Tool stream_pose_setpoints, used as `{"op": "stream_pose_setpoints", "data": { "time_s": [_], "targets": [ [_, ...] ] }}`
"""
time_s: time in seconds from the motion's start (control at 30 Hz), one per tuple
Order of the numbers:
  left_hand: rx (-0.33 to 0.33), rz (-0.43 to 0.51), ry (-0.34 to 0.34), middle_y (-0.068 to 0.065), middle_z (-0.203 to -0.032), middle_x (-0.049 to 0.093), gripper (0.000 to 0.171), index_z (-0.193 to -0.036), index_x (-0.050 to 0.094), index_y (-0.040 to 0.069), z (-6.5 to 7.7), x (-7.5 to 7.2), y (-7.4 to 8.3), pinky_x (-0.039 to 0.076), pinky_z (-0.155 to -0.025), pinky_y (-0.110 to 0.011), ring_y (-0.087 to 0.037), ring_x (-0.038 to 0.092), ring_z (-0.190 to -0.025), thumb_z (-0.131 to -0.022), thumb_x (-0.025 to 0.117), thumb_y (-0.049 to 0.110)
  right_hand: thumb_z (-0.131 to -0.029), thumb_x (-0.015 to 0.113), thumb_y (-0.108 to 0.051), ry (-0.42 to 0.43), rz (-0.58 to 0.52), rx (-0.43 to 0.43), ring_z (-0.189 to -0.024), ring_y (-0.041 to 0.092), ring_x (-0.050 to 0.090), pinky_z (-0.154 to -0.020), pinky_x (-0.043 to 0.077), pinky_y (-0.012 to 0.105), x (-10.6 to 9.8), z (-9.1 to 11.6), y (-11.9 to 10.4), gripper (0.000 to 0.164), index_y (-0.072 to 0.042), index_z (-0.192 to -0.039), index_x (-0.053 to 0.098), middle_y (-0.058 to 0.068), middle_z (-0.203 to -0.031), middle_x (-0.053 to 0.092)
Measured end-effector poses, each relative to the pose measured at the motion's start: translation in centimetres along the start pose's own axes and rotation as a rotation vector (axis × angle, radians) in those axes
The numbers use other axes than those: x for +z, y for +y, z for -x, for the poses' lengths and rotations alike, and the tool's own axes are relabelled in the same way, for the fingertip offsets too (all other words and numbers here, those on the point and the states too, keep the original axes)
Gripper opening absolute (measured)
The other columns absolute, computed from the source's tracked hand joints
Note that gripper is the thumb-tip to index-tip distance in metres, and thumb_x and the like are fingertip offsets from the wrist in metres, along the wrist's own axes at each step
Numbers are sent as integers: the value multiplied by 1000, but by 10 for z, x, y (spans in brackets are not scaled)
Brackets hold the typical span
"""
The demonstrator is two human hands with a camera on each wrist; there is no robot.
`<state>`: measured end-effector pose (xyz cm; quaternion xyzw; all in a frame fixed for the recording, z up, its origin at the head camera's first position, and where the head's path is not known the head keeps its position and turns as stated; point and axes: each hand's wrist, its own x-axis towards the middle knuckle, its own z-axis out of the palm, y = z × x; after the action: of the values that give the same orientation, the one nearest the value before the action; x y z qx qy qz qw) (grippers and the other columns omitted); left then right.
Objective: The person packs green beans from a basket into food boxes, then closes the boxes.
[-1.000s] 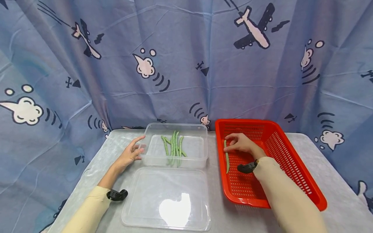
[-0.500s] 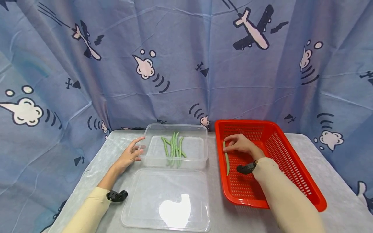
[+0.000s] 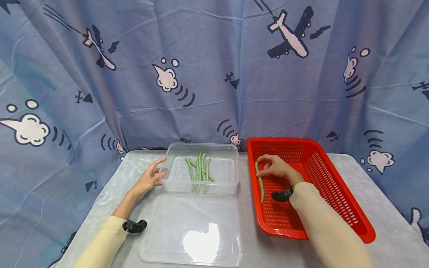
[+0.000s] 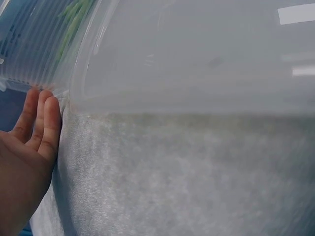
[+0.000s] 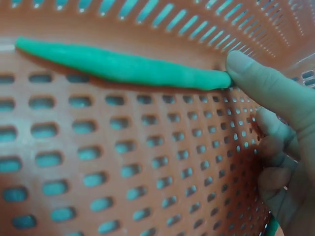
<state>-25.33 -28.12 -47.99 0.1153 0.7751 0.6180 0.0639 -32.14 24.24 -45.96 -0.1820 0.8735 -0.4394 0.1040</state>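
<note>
A clear plastic container [image 3: 231, 175] holds several green beans [image 3: 200, 169] lying roughly lengthwise across its bottom. At its left wall is my left hand [image 3: 149, 178], the fingers fairly straight and fingertips against or very near the plastic; the left wrist view shows the fingers [image 4: 50, 118] at the container's edge. Inside the red basket [image 3: 285, 223], my right hand [image 3: 276, 165] has thumb and fingers at the far part of a single green bean [image 3: 260, 186] along the left wall. In the right wrist view the thumb [image 5: 261, 78] presses the bean's end [image 5: 142, 71]; the fingertips are partly hidden.
A clear flat lid [image 3: 167, 230] lies on the pale table cover [image 3: 124, 253] in front of the container. A bit of green [image 5: 272, 227] shows at the bottom of the right wrist view. Behind the table hangs a blue patterned curtain [image 3: 201, 119].
The bean in the basket has shifted and tilted slightly, with my right hand staying on it. My left hand has stayed at the container.
</note>
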Motion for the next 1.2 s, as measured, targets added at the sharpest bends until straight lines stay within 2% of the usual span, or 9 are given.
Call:
{"op": "stream_pose_setpoints", "data": {
  "time_s": [0.27,0.4,0.5,0.63,0.77,0.87,1.0,1.2],
  "targets": [
    [-6,4,-4,-33,-151,31,59,-161,30,18,1,0,-1,51,-89,-48,-49,36,-134,-106,51,9,-78,85,7,-21,-191,-79,-91,36,59,-66,51,26,1,0,3,55,9,-121,50,29,-96,61],
    [-7,3,-2,-33,-152,30,59,-161,30,18,1,-1,-1,50,-90,-48,-49,35,-135,-106,51,9,-79,81,13,-39,-288,-56,-90,32,64,-67,54,29,2,-2,3,56,10,-123,46,33,-97,65],
    [-9,3,-1,-33,-153,30,59,-161,30,19,1,-2,0,50,-91,-51,-50,35,-135,-107,51,9,-79,78,16,-48,-335,-19,-83,26,68,-69,56,32,1,-3,2,57,10,-125,45,32,-95,67],
    [-13,-2,-2,-33,-151,32,59,-161,30,19,1,-1,0,49,-93,-55,-50,38,-133,-107,52,11,-82,75,18,-61,-392,12,-79,25,70,-71,59,40,-2,-3,0,57,11,-129,42,30,-94,69],
    [-14,-6,-3,-33,-151,32,59,-161,30,19,0,0,1,48,-93,-56,-50,39,-132,-106,51,11,-86,72,16,-68,-441,59,-83,28,71,-74,59,48,-8,-1,3,58,9,-134,40,26,-97,69],
    [-9,-4,-6,-33,-154,29,59,-161,30,19,-1,0,2,48,-94,-57,-50,35,-136,-106,52,11,-90,69,14,-76,-462,91,-87,27,70,-75,58,49,-15,1,4,57,7,-137,38,22,-100,70],
    [0,-3,-12,-33,-156,25,59,-161,30,19,-3,0,2,46,-95,-59,-49,29,-140,-107,51,12,-92,67,12,-82,-457,81,-89,25,69,-76,58,49,-26,2,2,54,6,-137,38,20,-100,71],
    [2,-9,3,-33,-154,30,60,-161,30,19,-2,-1,-1,49,-92,-56,-49,35,-137,-106,52,9,-96,65,7,-44,-488,48,-94,28,69,-83,55,56,-37,5,-2,55,4,-142,34,28,-110,66]
  ]
}}
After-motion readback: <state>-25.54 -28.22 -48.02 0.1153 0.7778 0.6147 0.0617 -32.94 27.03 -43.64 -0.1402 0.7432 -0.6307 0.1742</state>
